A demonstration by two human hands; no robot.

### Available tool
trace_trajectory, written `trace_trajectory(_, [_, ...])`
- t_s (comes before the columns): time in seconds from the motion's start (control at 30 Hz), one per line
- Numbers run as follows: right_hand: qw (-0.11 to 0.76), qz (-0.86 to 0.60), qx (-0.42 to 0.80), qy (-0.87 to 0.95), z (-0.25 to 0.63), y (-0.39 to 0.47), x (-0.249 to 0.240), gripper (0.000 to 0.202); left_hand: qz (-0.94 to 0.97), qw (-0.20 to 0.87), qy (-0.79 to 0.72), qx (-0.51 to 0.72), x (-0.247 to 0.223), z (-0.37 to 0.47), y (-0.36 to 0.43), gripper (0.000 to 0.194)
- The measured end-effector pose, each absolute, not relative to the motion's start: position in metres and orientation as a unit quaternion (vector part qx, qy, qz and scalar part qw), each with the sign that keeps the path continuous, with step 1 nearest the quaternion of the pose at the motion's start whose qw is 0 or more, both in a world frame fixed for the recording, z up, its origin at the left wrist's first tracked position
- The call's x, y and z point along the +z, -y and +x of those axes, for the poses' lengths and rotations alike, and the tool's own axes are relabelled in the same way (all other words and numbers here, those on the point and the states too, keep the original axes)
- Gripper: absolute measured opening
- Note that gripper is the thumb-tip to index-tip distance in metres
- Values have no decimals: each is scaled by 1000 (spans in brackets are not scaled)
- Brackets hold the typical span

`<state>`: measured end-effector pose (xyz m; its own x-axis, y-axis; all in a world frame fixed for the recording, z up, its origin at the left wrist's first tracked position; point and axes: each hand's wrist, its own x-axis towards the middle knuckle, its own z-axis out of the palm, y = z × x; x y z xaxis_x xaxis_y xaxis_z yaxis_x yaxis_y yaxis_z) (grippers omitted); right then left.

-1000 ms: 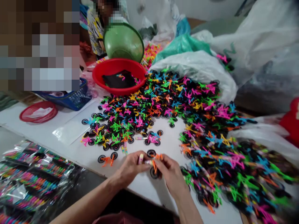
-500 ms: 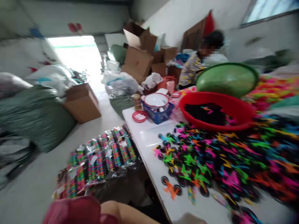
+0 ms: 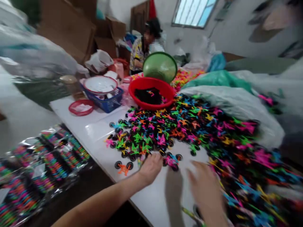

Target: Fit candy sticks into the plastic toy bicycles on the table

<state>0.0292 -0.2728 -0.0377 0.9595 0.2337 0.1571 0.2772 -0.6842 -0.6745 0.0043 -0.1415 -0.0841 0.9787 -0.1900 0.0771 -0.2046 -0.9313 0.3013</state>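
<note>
My left hand point(image 3: 151, 167) is at the near edge of a pile of small plastic toy bikes point(image 3: 142, 143), its fingers curled together. What they hold, if anything, is hidden. Just left of it are a small colourful strip point(image 3: 140, 160) and an orange toy bike point(image 3: 124, 168). Immediately to its right lies a pink and blue toy bike point(image 3: 172, 160). Blurred by motion, my right hand point(image 3: 204, 186) hovers over the white table point(image 3: 151, 198), thumb and fingers apart with nothing visible between them. Below it is a yellow-green stick-like piece point(image 3: 188, 212).
A red basin point(image 3: 151, 105) with black parts stands behind the pile; a green basin point(image 3: 161, 64) tilts beyond it. A blue basket point(image 3: 106, 104) and red dish point(image 3: 81, 107) stand left. Bagged toys point(image 3: 47, 170) lie below the table's left edge. A person point(image 3: 138, 53) sits at the far end.
The view has swung right and nearer the table. Both my hands have come into view over the table; before, mainly a forearm and sleeve showed at the bottom.
</note>
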Motion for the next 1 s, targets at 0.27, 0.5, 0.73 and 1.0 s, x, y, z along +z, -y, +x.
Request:
trace_trajectory(0.27, [113,-981,-18,158,7,298,-74,29,858,513,-4,-28,-58,-29,108,30])
trace_trajectory(0.5, [176,-960,32,215,6,272,-35,24,556,813,-161,-62,-39,-53,53,26])
trace_trajectory(0.73, [175,-961,111,180,-13,167,-42,21,602,760,-246,21,-44,-62,26,27])
trace_trajectory(1.0, [139,-976,120,118,-23,220,-55,14,630,741,-178,-150,-50,-60,52,25])
